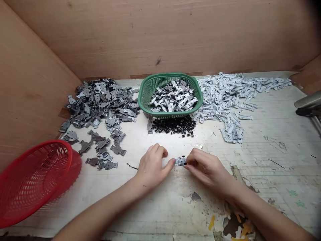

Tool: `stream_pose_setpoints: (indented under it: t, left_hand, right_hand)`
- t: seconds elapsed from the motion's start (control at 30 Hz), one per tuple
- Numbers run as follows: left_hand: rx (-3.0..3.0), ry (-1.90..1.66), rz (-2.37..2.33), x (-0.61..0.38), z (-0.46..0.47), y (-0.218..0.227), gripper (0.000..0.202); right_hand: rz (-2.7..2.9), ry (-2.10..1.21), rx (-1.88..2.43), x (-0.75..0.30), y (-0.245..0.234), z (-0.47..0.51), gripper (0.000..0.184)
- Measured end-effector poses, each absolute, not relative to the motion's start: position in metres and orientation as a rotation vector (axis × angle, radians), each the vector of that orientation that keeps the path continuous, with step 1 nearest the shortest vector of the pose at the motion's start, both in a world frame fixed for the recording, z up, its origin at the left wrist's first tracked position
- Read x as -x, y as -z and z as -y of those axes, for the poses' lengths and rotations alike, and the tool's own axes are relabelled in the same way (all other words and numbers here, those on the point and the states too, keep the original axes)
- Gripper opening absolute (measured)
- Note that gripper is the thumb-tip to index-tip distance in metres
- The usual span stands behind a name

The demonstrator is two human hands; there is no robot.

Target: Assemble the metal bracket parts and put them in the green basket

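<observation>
A small grey metal plate lies on the worktop between my hands. The thumb of my left hand presses on its left end and holds it, while the curled index finger stays apart from the thumb. At the plate's right end, my right hand is closed in a pinch on a small black piece, mostly hidden by the fingertips. Another black bit shows at the plate's upper edge. Beyond my hands is a pile of tiny black parts, in front of a green basket holding assembled-looking metal pieces.
Dark grey metal plates are heaped at the back left, some scattered forward. White metal strips are piled at the back right. A red basket leans at the left. A metal tool juts in at the right. Wooden walls enclose the worktop.
</observation>
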State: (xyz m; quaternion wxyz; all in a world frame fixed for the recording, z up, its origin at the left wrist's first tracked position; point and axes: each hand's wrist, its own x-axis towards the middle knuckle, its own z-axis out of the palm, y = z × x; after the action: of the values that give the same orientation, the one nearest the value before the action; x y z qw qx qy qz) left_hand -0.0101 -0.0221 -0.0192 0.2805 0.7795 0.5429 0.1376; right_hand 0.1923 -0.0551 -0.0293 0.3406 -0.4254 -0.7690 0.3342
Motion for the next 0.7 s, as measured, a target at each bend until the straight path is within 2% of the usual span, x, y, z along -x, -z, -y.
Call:
stream_pose_setpoints:
  t: [0.2,0.4,0.7]
  left_hand:
    - [-2.121,-0.433,-1.325,0.002,0.031,0.027,0.009]
    - [-1.604,-0.479,-1.204,0.004,0.033,0.022,0.019]
    - [-1.443,-0.577,-1.190,0.002,0.037,0.030,0.021]
  right_hand:
    - [2.058,-0.745,1.165,-0.180,0.040,0.055,0.010]
    - [2.137,-0.554,1.095,-0.179,0.042,0.057,0.008]
    - [2.257,-0.281,1.103,-0.176,0.041,0.062,0.010]
